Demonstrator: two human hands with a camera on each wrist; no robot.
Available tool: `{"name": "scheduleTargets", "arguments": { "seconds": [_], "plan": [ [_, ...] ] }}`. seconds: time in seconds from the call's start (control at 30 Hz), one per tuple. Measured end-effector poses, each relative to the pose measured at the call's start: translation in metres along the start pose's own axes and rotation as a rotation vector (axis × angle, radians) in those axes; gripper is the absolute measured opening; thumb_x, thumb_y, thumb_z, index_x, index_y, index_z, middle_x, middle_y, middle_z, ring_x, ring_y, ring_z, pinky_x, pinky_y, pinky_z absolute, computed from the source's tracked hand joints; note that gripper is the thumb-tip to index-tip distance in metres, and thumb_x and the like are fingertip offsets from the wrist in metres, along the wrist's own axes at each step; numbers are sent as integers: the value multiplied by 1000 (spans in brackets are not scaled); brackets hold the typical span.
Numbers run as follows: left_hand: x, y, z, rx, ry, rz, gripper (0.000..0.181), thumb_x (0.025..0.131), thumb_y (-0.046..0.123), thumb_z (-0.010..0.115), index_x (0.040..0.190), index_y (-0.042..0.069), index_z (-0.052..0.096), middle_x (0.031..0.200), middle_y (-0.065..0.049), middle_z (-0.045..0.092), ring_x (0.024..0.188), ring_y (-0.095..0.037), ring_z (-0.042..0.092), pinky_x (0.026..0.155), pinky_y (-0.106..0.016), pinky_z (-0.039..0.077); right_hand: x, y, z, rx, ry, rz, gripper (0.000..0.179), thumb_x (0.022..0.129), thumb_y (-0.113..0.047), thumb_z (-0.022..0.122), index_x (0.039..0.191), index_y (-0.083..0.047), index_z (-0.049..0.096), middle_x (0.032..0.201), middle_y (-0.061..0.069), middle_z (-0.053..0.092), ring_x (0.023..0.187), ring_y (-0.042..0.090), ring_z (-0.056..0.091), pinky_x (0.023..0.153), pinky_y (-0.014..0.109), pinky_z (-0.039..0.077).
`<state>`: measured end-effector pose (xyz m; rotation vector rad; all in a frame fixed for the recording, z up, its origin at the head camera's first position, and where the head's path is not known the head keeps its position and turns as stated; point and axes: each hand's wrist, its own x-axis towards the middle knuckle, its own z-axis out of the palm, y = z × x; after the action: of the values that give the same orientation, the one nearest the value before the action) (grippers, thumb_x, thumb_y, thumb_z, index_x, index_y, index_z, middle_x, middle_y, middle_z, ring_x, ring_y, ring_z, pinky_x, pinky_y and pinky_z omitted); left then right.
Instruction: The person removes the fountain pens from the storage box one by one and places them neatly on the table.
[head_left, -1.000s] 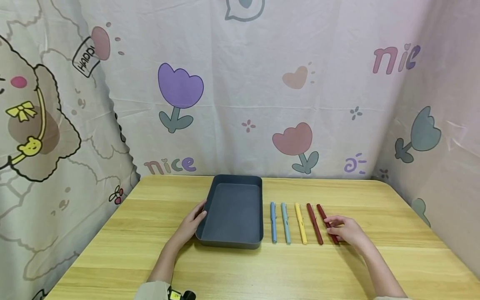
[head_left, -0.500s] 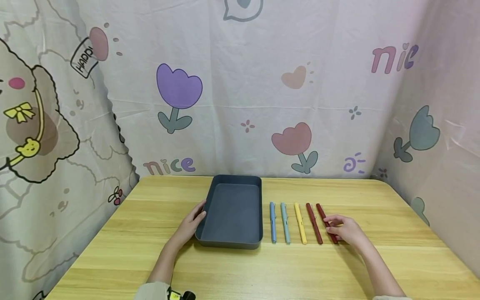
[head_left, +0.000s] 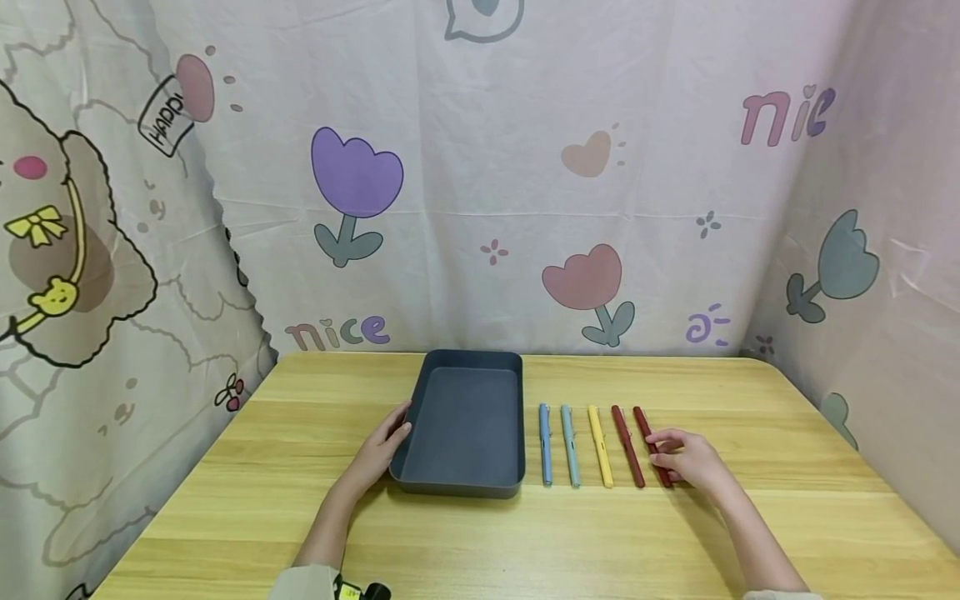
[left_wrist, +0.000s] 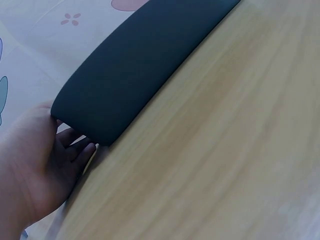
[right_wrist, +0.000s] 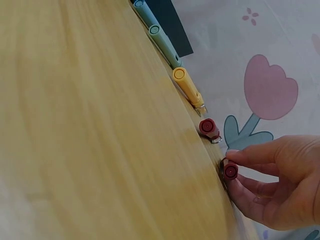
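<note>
My left hand (head_left: pixel 380 448) holds the left side of a dark grey rectangular tray (head_left: pixel 468 429), its fingertips at the rim. In the left wrist view, some fingers (left_wrist: pixel 82 150) curl in by the tray's lower corner. On the right, my right hand (head_left: pixel 693 462) pinches the rightmost dark red pen (head_left: pixel 643 423), which lies on the table. The right wrist view shows thumb and fingers on either side of that pen's round end (right_wrist: pixel 230 171). Beside it lies a second dark red pen (head_left: pixel 628 447), then a yellow pen (head_left: pixel 601 447).
A light teal pen (head_left: pixel 571 447) and a blue pen (head_left: pixel 546 446) complete the row, closest to the tray. All rest on a light wooden table (head_left: pixel 480 542). Behind it hangs a printed curtain (head_left: pixel 465 167), with more cloth at both sides.
The pinched red pen has turned slightly, its near end shifting a little left toward the row. The left hand and tray stay put. The whole head view has drifted very slightly.
</note>
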<state>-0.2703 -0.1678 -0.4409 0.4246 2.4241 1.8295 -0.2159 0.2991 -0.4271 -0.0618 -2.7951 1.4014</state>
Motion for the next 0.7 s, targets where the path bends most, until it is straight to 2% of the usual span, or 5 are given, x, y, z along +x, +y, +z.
{"name": "scheduleTargets", "arguments": {
  "seconds": [0.13, 0.3, 0.53, 0.7],
  "plan": [
    [-7, 17, 1, -6, -10, -3, 49, 100, 11, 39, 144, -3, 23, 147, -25, 15, 134, -37, 13, 105, -49, 15, -1, -1, 1, 2, 0, 18, 27, 84, -1, 64, 109, 7, 59, 95, 16, 57, 76, 22, 58, 62, 34, 52],
    [-10, 21, 2, 13, -20, 10, 50, 100, 13, 39, 143, -4, 22, 146, -27, 15, 133, -39, 12, 105, -50, 16, -2, -3, 1, -8, 5, 8, 26, 83, -1, 64, 108, 7, 59, 94, 15, 57, 74, 20, 58, 60, 33, 52],
    [-9, 18, 1, -9, -17, 0, 49, 100, 12, 39, 144, -3, 22, 147, -25, 15, 134, -37, 13, 105, -49, 15, -2, -4, 1, -16, 7, -5, 25, 83, 0, 64, 107, 8, 59, 93, 15, 57, 73, 20, 58, 59, 34, 52],
    [-2, 4, -1, -26, -21, -3, 50, 100, 13, 40, 145, 0, 23, 148, -23, 15, 134, -35, 12, 106, -47, 15, -3, -4, 1, -6, 3, -4, 25, 84, 0, 63, 108, 8, 58, 93, 15, 57, 73, 21, 58, 60, 34, 52]
  ]
}}
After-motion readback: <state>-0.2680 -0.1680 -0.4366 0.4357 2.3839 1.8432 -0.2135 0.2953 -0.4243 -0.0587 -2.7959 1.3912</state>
